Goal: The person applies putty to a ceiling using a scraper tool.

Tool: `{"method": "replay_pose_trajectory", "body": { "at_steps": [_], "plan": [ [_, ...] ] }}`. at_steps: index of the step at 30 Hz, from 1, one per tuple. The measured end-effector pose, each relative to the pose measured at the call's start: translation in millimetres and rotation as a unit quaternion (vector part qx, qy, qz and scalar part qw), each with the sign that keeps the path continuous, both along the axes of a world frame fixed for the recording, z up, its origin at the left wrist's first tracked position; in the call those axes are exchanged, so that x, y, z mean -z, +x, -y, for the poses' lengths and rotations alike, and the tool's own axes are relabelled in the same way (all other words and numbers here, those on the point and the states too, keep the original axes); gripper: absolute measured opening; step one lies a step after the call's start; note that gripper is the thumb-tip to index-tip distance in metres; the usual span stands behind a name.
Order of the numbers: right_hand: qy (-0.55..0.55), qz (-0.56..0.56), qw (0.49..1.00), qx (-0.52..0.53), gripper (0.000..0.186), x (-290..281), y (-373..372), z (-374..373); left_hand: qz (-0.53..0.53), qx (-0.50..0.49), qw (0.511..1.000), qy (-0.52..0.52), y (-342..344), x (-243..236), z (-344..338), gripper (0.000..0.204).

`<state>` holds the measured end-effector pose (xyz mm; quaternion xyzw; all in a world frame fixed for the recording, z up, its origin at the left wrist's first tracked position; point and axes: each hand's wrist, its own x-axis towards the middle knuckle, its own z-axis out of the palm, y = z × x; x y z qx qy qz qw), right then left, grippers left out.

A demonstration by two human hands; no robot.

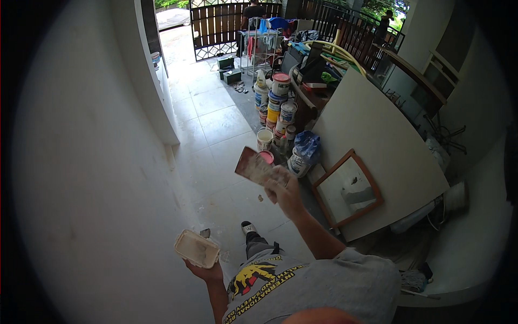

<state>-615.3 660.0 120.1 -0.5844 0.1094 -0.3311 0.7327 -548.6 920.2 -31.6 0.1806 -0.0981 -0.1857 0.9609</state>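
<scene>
My left hand [204, 271] is closed around the underside of a shallow, rectangular off-white plastic tub [197, 249]. Pale, paste-like stuff coats the inside of the tub. Raised over the floor, my right hand [281, 186] grips one end of a flat rectangular reddish-brown blade [251, 163] smeared with whitish matter. Its free end points up and left, apart from the wall. Part of the grip is hidden behind my fingers, so its handle does not show. The plain white wall [91, 162] rises to the left of both hands.
Stacked paint buckets [274, 105] stand ahead, with an open white bucket [265, 139] beside them. A wood-framed mirror [348, 189] leans on a large pale board [372, 127] at right. A drying rack [261, 46] and a person [252, 12] are near the gate [218, 27].
</scene>
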Motion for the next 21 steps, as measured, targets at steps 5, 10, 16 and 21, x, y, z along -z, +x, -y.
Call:
{"method": "replay_pose_trajectory", "body": {
  "at_steps": [5, 10, 16, 21],
  "plan": [
    [0.031, -0.048, 0.993, -0.098, 0.006, 40, 7, -59, -0.067, -0.070, 0.994, 0.046, -8, 10, -5, 0.061],
    [-0.037, -0.076, 0.968, -0.237, 0.010, 58, 8, -95, -0.076, -0.063, 0.994, 0.037, -15, 14, -8, 0.062],
    [-0.073, -0.110, 0.959, -0.249, 0.010, 74, 11, -99, -0.077, -0.088, 0.992, 0.045, -16, 12, -15, 0.057],
    [-0.101, -0.112, 0.958, -0.245, 0.012, 71, 17, -94, -0.069, -0.112, 0.990, 0.047, -18, 3, -15, 0.057]
  ]
}}
